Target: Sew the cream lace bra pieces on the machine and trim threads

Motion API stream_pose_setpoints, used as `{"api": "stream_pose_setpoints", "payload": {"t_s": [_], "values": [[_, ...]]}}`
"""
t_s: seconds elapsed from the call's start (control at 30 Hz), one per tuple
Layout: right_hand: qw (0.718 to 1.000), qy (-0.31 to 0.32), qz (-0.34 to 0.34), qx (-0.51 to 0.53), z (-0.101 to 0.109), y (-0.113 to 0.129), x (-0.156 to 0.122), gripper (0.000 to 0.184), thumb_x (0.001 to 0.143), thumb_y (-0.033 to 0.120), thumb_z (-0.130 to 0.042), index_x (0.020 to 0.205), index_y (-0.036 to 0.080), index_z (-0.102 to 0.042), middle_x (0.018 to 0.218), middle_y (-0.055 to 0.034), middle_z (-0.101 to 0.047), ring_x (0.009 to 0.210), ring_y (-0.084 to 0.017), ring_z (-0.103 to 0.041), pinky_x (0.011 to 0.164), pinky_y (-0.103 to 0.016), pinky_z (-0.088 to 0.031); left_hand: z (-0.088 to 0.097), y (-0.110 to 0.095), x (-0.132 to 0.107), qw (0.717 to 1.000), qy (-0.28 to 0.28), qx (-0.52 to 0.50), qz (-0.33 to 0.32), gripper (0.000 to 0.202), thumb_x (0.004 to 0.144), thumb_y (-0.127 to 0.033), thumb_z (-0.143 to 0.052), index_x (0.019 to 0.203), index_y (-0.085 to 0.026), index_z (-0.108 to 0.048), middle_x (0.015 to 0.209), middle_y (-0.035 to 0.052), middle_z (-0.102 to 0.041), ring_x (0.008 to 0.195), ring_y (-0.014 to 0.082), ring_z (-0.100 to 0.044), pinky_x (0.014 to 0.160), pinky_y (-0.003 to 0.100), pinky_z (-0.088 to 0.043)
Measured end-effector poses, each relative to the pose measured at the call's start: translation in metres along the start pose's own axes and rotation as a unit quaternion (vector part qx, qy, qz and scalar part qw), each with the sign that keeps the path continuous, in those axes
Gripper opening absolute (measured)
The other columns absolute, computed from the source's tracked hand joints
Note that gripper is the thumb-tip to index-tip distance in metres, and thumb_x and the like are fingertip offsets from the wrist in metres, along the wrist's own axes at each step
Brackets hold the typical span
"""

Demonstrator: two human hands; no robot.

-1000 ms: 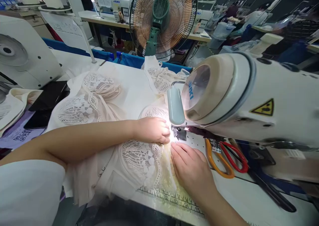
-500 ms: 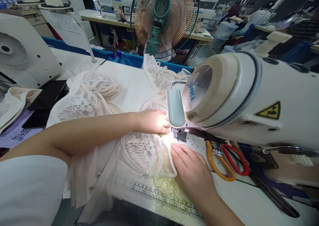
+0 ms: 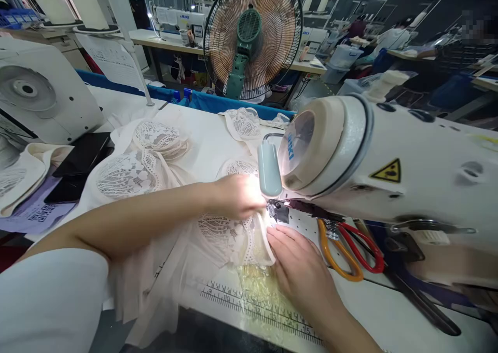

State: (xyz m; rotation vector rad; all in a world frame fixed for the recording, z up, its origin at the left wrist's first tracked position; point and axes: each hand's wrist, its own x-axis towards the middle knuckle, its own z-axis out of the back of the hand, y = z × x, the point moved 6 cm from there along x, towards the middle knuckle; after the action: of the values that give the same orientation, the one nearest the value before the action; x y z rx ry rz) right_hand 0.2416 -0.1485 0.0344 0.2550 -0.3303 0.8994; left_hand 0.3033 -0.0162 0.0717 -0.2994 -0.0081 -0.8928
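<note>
A cream lace garment piece (image 3: 223,236) lies under the presser foot (image 3: 278,210) of a white sewing machine (image 3: 389,166). My left hand (image 3: 235,194) grips the lace just left of the needle, fingers curled and pinching a lifted fold. My right hand (image 3: 301,262) lies flat on the machine bed with fingers stretched out, fingertips against the lace's near edge.
Orange and red scissors (image 3: 350,249) lie under the machine arm at right. More lace pieces (image 3: 143,155) are piled at left, and another lace piece (image 3: 247,122) lies behind. A black phone (image 3: 81,155) lies at far left. A fan (image 3: 251,36) stands beyond the table. A ruler strip (image 3: 257,303) marks the front edge.
The lace has fed away from me through the machine, uncovering the ruler strip. My left hand went from flat on the fabric to pinching a raised fold.
</note>
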Motion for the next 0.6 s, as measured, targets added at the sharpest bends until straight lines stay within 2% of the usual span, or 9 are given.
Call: {"api": "stream_pose_setpoints", "payload": {"t_s": [0.07, 0.13, 0.2, 0.27, 0.33, 0.4, 0.43, 0.5, 0.6], "values": [[0.999, -0.01, -0.023, 0.031, 0.006, -0.005, -0.004, 0.031, 0.084, 0.015, -0.041, 0.108, 0.014, -0.062, 0.108, -0.0061, -0.067, 0.107, -0.024, -0.055, 0.092, -0.038, -0.042, -0.007, -0.017, -0.004, 0.998, 0.037, 0.011, -0.048, 0.008, 0.077, -0.02, -0.056, 0.075, -0.016, -0.063, 0.079, 0.0067, -0.063, 0.072, 0.0177, -0.055, 0.062, 0.029, -0.04], [0.991, -0.042, -0.101, 0.075, 0.015, -0.01, -0.011, 0.028, 0.088, 0.022, -0.04, 0.105, 0.017, -0.061, 0.107, -0.0064, -0.067, 0.105, -0.023, -0.057, 0.09, -0.038, -0.045, -0.009, -0.023, -0.006, 0.998, 0.045, -0.03, -0.041, 0.012, 0.075, -0.018, -0.058, 0.064, -0.015, -0.056, 0.067, 0.004, -0.059, 0.062, 0.0148, -0.051, 0.055, 0.027, -0.036], [0.965, -0.073, -0.213, 0.134, 0.019, -0.01, -0.022, 0.031, 0.091, 0.029, -0.038, 0.116, 0.02, -0.055, 0.109, -0.0061, -0.066, 0.103, -0.021, -0.059, 0.085, -0.035, -0.049, -0.005, -0.02, -0.008, 0.989, 0.011, -0.147, 0.009, 0.026, 0.08, -0.019, -0.054, 0.055, -0.016, -0.045, 0.057, -0.0003, -0.05, 0.054, 0.0108, -0.044, 0.052, 0.025, -0.034], [0.934, -0.088, -0.283, 0.201, 0.016, 0.002, -0.033, 0.047, 0.093, 0.036, -0.036, 0.138, 0.023, -0.032, 0.117, -0.0067, -0.062, 0.103, -0.02, -0.06, 0.081, -0.033, -0.051, -0.004, -0.009, -0.01, 0.949, -0.031, -0.301, 0.092, 0.034, 0.084, -0.027, -0.049, 0.053, -0.017, -0.036, 0.052, -0.0034, -0.041, 0.048, 0.008, -0.038, 0.049, 0.023, -0.033], [0.926, -0.072, -0.261, 0.261, 0.009, 0.026, -0.032, 0.06, 0.092, 0.039, -0.038, 0.145, 0.025, -0.012, 0.116, -0.0064, -0.062, 0.099, -0.019, -0.062, 0.078, -0.033, -0.052, -0.01, 0.003, -0.013, 0.891, -0.071, -0.411, 0.18, 0.035, 0.083, -0.032, -0.048, 0.055, -0.018, -0.032, 0.05, -0.0049, -0.036, 0.045, 0.0069, -0.036, 0.047, 0.022, -0.032], [0.93, -0.029, -0.204, 0.305, 0.0, 0.047, -0.024, 0.056, 0.09, 0.04, -0.042, 0.142, 0.026, -0.027, 0.094, -0.0033, -0.067, 0.081, -0.018, -0.065, 0.068, -0.029, -0.053, -0.016, 0.012, -0.017, 0.862, -0.113, -0.427, 0.249, 0.035, 0.082, -0.033, -0.049, 0.056, -0.019, -0.031, 0.05, -0.0056, -0.033, 0.044, 0.0069, -0.035, 0.046, 0.022, -0.031], [0.929, -0.01, -0.193, 0.317, -0.003, 0.052, -0.019, 0.047, 0.089, 0.039, -0.044, 0.133, 0.024, -0.042, 0.082, -0.0019, -0.067, 0.073, -0.017, -0.064, 0.063, -0.027, -0.052, -0.018, 0.015, -0.019, 0.869, -0.128, -0.396, 0.27, 0.035, 0.082, -0.033, -0.048, 0.055, -0.019, -0.03, 0.05, -0.0054, -0.033, 0.045, 0.0072, -0.036, 0.046, 0.022, -0.031], [0.92, 0.01, -0.224, 0.322, -0.006, 0.047, -0.012, 0.031, 0.089, 0.038, -0.043, 0.104, 0.021, -0.064, 0.069, -0.001, -0.064, 0.064, -0.016, -0.061, 0.057, -0.024, -0.049, -0.019, 0.015, -0.022, 0.911, -0.127, -0.269, 0.285, 0.031, 0.082, -0.029, -0.046, 0.056, -0.017, -0.036, 0.051, -0.0036, -0.037, 0.05, 0.0094, -0.04, 0.05, 0.024, -0.032], [0.906, 0.028, -0.31, 0.286, -0.002, 0.024, -0.009, 0.036, 0.089, 0.041, -0.042, 0.069, 0.021, -0.064, 0.065, -0.0015, -0.064, 0.063, -0.017, -0.059, 0.055, -0.025, -0.045, -0.023, 0.007, -0.023, 0.963, -0.04, -0.056, 0.261, 0.015, 0.082, -0.023, -0.043, 0.084, -0.017, -0.056, 0.071, 0.0025, -0.055, 0.063, 0.0157, -0.051, 0.055, 0.026, -0.036]]}}
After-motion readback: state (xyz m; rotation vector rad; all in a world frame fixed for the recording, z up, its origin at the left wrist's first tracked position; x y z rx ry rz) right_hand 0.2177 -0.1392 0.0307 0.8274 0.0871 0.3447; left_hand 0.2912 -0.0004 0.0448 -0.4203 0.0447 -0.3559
